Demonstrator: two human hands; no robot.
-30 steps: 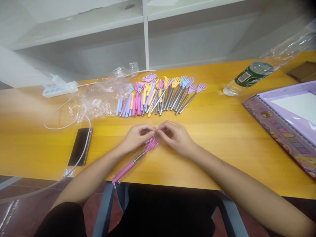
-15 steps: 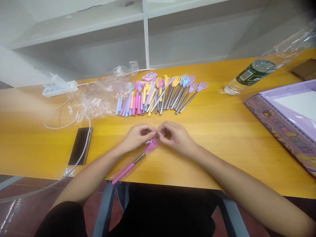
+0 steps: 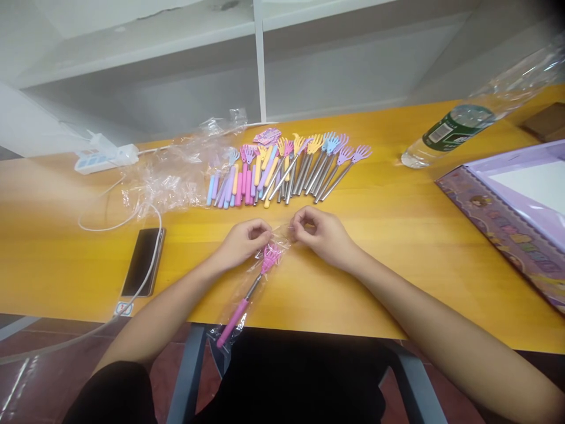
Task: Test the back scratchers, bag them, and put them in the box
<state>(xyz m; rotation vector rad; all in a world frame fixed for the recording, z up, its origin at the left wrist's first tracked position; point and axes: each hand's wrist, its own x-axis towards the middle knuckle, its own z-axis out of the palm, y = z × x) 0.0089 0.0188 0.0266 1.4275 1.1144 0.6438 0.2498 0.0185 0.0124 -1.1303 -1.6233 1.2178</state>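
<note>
A pink back scratcher (image 3: pixel 253 290) with a metal rod lies inside a clear plastic bag (image 3: pixel 282 235), its claw end up by my hands and its handle over the table's front edge. My left hand (image 3: pixel 247 241) pinches the bag's upper end just above the claw. To the right, my right hand (image 3: pixel 320 235) pinches the bag's other corner, thumb against fingers. The film stretches between the two hands. Beyond them lies a row of back scratchers (image 3: pixel 282 171) in pink, purple, blue and yellow, some with bare metal rods.
Crumpled clear bags (image 3: pixel 172 176) lie at the back left near a white power strip (image 3: pixel 106 154). A phone (image 3: pixel 143 262) with a white cable across it is at left. A bottle (image 3: pixel 454 132) and a printed box (image 3: pixel 507 229) stand at right.
My hands have moved apart, the right one up and to the right, and the film now shows between them. The pink scratcher's handle has swung slightly down and to the right.
</note>
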